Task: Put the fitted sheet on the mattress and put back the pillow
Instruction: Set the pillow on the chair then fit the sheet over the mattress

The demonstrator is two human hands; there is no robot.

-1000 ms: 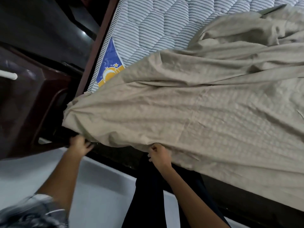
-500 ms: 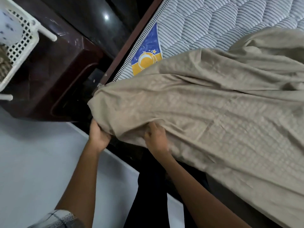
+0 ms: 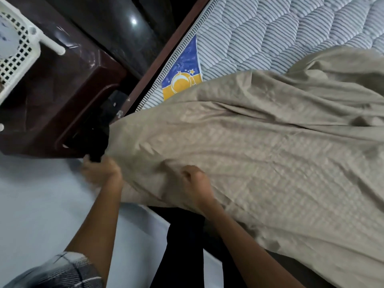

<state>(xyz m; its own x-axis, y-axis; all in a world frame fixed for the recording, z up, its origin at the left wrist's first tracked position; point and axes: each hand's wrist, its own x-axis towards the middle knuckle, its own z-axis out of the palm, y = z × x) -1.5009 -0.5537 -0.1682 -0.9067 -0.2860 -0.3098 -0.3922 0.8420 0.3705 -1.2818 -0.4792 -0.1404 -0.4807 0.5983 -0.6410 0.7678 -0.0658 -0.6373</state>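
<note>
At the bedside, seen from my remote station: a dark wooden cabinet (image 3: 62,96) stands just left of the mattress label (image 3: 182,77). A white perforated basket (image 3: 14,53) sits on the cabinet's far left end. The brown bed frame (image 3: 166,44) runs between the cabinet and the label. The cabinet's near corner crowds the narrow dark gap in which the bed's corner sits, below and left of the label. Pale floor (image 3: 37,204) lies below the cabinet, and a dark trouser leg (image 3: 185,246) stands against the bed's side, below the label.

The striped, quilted mattress (image 3: 280,34) is bare above and right of the label. The beige fitted sheet (image 3: 259,152) covers the mattress from just beneath the label and hangs over the near side. Its long axis and its main folds run from a gathered corner, lower left of the label, up and away to the right. That corner points at the cabinet.

My two hands are apart on the sheet's near edge. The right hand (image 3: 195,186), below the label, has its fingers curled into a bunch of cloth. The left hand (image 3: 101,171), lower left of the label at the gathered corner, is blurred. It touches the cloth, but I cannot tell whether it grips. A checked sleeve (image 3: 60,271) shows on the left arm.
</note>
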